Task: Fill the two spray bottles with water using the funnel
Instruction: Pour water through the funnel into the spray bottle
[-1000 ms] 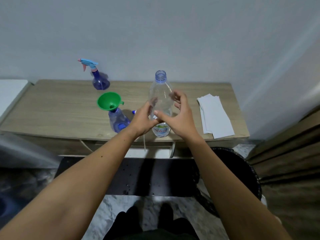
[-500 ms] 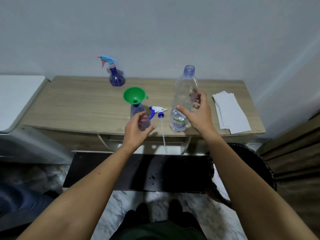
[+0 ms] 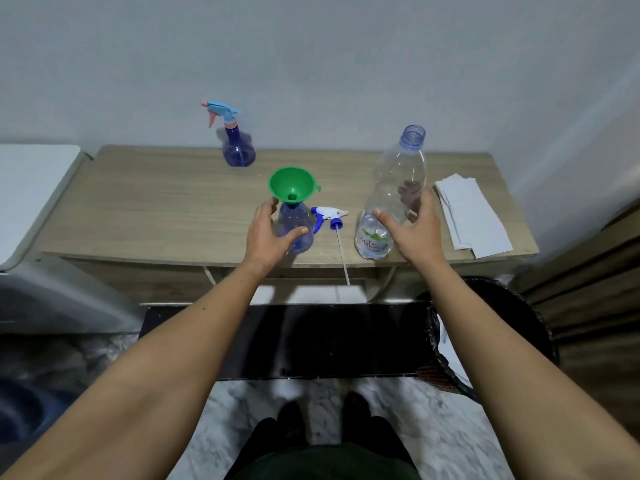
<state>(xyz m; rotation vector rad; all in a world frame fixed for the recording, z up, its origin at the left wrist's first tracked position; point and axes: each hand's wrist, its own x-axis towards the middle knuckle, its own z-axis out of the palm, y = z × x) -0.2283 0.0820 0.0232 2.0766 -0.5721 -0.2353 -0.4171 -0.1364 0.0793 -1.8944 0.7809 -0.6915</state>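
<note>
A person stands at a wooden table (image 3: 145,202), both bare arms reaching forward over it. The left hand (image 3: 268,233) curls round the near spray bottle (image 3: 294,226), fingers behind and thumb in front, apparently to steady it so that the green funnel (image 3: 292,185) seated upright in its open neck does not tip when water goes in. The right hand (image 3: 412,226) is spread round the lower half of a clear, uncapped water bottle (image 3: 394,195) standing on the table near its front edge; the thumb lies on the near side and fingers show through the plastic behind, though whether they press firmly cannot be told. The bottle looks mostly empty, and how much water remains is unclear. Between the two hands lies the white-and-blue spray head (image 3: 327,216), unscrewed and set down with its dip tube (image 3: 343,254) running past the table's front edge, presumably kept close for refitting. The far spray bottle (image 3: 235,147) stands by the wall, well apart, with its blue-and-pink trigger head still on, which suggests it is not the one being filled now. Counted: two spray bottles, one funnel, one water bottle, one loose spray head, and one small stack of white paper sheets (image 3: 474,216) at the table's right end. A dark woven basket (image 3: 512,313) sits on the floor below.
</note>
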